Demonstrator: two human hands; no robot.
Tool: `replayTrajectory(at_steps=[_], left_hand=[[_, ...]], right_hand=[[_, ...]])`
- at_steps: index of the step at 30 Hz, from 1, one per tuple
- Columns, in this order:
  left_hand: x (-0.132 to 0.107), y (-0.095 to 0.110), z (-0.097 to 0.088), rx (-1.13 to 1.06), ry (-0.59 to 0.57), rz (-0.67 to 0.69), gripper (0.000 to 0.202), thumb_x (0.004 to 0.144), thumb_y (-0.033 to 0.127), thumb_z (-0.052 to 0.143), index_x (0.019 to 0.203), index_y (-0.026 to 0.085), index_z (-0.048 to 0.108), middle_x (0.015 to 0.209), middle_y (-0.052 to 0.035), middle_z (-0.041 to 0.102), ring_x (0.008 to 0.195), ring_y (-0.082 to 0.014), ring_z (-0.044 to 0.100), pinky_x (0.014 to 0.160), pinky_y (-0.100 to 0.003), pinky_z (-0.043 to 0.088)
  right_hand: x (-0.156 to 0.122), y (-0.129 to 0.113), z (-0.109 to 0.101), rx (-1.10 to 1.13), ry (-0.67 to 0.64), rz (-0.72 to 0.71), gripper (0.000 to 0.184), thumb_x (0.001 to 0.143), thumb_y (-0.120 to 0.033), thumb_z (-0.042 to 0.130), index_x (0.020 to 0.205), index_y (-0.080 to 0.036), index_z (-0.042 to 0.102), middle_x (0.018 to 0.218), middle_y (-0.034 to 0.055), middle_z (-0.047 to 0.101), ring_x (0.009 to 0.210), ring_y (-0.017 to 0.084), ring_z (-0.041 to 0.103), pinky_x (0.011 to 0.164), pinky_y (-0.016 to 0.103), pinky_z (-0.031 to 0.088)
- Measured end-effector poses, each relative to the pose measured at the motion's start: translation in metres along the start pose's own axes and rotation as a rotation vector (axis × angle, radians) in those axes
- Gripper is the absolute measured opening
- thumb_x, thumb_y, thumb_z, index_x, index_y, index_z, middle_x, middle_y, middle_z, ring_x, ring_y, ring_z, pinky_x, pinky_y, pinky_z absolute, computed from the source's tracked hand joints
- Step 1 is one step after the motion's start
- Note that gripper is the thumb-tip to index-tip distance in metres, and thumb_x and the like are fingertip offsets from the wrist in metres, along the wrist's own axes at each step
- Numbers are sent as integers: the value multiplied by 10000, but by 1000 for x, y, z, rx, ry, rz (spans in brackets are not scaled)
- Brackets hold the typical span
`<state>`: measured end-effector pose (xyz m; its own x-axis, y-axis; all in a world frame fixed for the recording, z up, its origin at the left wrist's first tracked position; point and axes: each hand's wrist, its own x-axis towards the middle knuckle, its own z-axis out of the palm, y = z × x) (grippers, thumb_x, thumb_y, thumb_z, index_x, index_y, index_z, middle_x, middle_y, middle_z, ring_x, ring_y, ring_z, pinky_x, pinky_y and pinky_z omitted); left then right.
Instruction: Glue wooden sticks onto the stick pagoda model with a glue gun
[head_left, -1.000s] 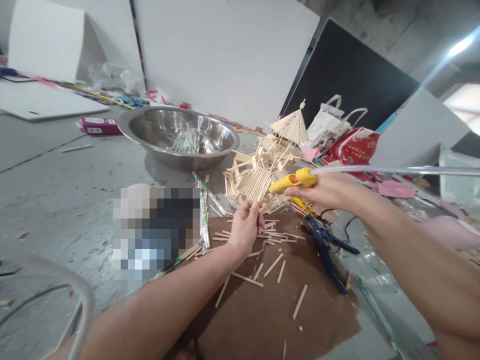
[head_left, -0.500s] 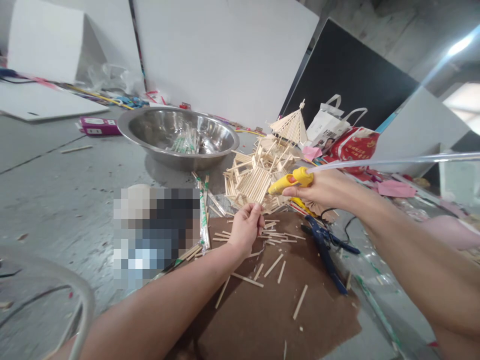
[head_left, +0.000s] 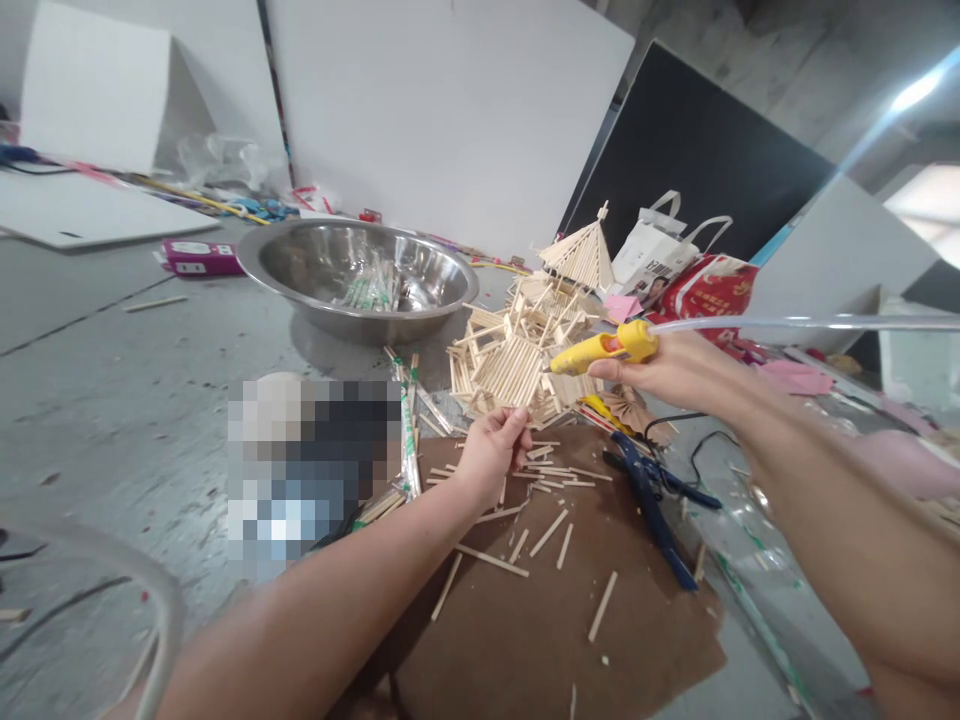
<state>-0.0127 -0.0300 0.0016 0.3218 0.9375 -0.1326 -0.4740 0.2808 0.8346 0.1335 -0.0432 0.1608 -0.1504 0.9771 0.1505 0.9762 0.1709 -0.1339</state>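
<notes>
A yellow hot glue gun [head_left: 604, 348] is gripped in my right hand [head_left: 660, 368], with a long clear glue stick trailing from its back end. Its nozzle points left, just off the slatted panel [head_left: 514, 368] of a wooden stick model [head_left: 559, 305] with a pointed roof. My left hand [head_left: 495, 445] is closed in a pinch at the near lower edge of that panel. Whatever sits between its fingertips is too small or hidden to make out. Several cut sticks [head_left: 551, 530] lie scattered below on a brown board [head_left: 540, 625].
Blue-handled cutters [head_left: 652, 510] rest at the board's right side beside a black cord. A steel basin [head_left: 360, 325] holding wrapped sticks stands behind on the left. Wrapped chopsticks [head_left: 409, 430] lie nearer. White and red bags [head_left: 705, 295] sit at the back right.
My right hand has drawn the glue gun slightly right and up, away from my left fingertips and the panel's near edge. My left hand has hardly moved.
</notes>
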Motion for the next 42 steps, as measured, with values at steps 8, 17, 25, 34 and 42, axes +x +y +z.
replayTrajectory(at_steps=[8,17,25,34,42], left_hand=[[0,4,0,-66,-29,-67,291,620,387,612,621,159,432,455,64,468,292,-16,334,297,-147,187],[-1,6,2,-108,-44,-93,298,619,373,620,621,163,408,467,67,465,296,-13,333,298,-143,193],[2,6,2,-96,-23,-70,302,622,380,616,620,163,406,460,68,469,295,-10,335,305,-143,182],[2,7,0,-98,-28,-85,311,606,391,628,628,165,416,456,67,469,294,-13,335,305,-146,174],[3,5,-2,-94,-51,-89,304,620,386,620,624,166,411,463,62,470,300,-14,341,304,-145,185]], right_hand=[[2,2,1,-29,7,-17,359,667,-581,469,748,-280,647,631,-21,634,547,147,535,461,245,367],[2,0,1,-21,5,4,353,666,-578,474,765,-292,655,615,-17,623,553,152,533,460,247,356],[3,1,3,-37,13,-18,367,651,-599,477,742,-285,645,613,-16,621,532,141,518,459,244,343],[5,2,4,-33,7,-27,368,655,-594,475,758,-283,643,625,-20,623,575,150,540,480,244,357],[6,-1,-1,-13,8,-6,330,661,-561,495,750,-273,632,635,-26,620,559,150,538,464,247,357]])
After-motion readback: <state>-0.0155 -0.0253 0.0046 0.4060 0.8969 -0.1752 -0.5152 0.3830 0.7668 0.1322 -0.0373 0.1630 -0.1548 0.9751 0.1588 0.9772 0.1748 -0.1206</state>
